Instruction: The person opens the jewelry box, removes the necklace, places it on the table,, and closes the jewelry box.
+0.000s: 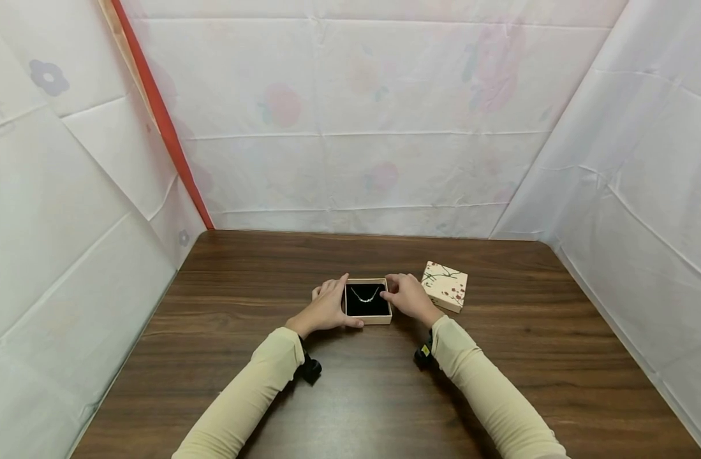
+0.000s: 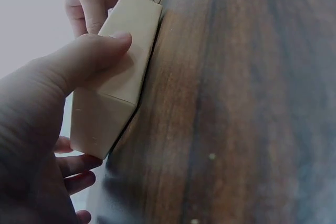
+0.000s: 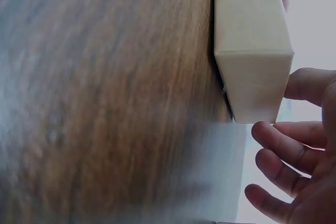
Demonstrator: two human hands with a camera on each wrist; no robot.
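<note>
An uncovered cream jewelry box (image 1: 377,320) sits on the table, its black pad (image 1: 361,308) bearing a thin silver necklace (image 1: 366,299). From the left side my left hand (image 1: 326,307) grips the box, thumb along the front wall and fingers towards the far side. In the left wrist view that thumb (image 2: 107,51) lies flat on the cream wall. My right hand (image 1: 410,297) is at the box's right side, its thumb over the rim onto the pad and its index finger by the far right corner. Its other fingers (image 3: 281,169) are spread loosely beside the box.
Behind the right hand lies the cream lid (image 1: 445,284), printed with dark branches and red blossoms. The brown wood-grain table (image 1: 258,268) is bounded by white patterned sheets (image 1: 350,172) at the back and both sides. A red strip (image 1: 165,121) runs down the back left corner.
</note>
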